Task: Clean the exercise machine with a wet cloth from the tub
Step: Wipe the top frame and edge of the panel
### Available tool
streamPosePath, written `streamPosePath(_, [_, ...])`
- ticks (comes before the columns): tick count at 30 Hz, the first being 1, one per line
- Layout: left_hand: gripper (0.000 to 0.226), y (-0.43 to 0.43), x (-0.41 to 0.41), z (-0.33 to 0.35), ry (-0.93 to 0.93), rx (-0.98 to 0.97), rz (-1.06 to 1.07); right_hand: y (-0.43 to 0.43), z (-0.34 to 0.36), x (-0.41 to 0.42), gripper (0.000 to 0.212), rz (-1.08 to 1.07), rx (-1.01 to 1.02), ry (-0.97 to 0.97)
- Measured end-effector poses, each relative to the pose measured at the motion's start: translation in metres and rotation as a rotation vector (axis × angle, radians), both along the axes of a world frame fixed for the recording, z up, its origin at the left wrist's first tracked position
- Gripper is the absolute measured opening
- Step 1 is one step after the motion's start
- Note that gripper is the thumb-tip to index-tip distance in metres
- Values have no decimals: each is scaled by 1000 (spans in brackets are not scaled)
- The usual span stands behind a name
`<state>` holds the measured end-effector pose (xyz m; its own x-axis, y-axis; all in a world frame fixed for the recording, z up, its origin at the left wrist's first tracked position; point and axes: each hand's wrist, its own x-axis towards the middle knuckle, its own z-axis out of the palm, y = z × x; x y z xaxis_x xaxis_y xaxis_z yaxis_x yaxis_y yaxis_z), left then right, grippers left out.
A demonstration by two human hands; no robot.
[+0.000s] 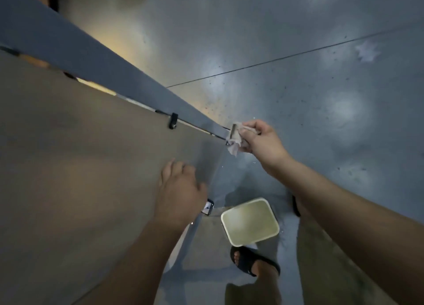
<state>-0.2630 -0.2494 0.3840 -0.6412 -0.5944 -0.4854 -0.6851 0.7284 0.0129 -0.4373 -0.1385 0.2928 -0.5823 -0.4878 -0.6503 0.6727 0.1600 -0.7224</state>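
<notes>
The left hand [181, 187] lies flat, fingers straight, on the big gray side of the exercise machine [80, 155]. The right hand [259, 139] grips the crumpled cloth [236, 139] against the machine's edge. The tub [254, 240] sits on the floor [298, 86] below.

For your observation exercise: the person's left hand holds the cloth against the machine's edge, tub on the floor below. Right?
No: the head view shows the right hand holding the cloth; the left hand rests on the panel.
</notes>
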Motion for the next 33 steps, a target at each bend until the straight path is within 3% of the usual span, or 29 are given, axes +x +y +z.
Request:
streamPosePath(7, [10,18,4,69,190,65,278,61,68,3,14,50,105,-101])
streamPosePath(13, [42,38,2,116,255,264,665,61,123,-2,12,238,100,-156])
streamPosePath(16, [36,52,-11,144,354,350,720,52,157,-4,8,398,28,-188])
streamPosePath(19, [11,66,-21,169,543,389,796,41,187,-4,14,568,-45,-168])
streamPosePath(23, [20,90,-20,183,749,453,889,34,220,0,10,710,-141,-127])
streamPosePath(26, [8,108,-7,189,792,431,952,44,235,6,11,783,-191,-92])
streamPosePath(29, [16,131,6,189,821,350,1043,62,249,13,15,865,-180,-42])
streamPosePath(33, [30,166,12,198,1114,378,1485,87,267,11,20,896,-78,120])
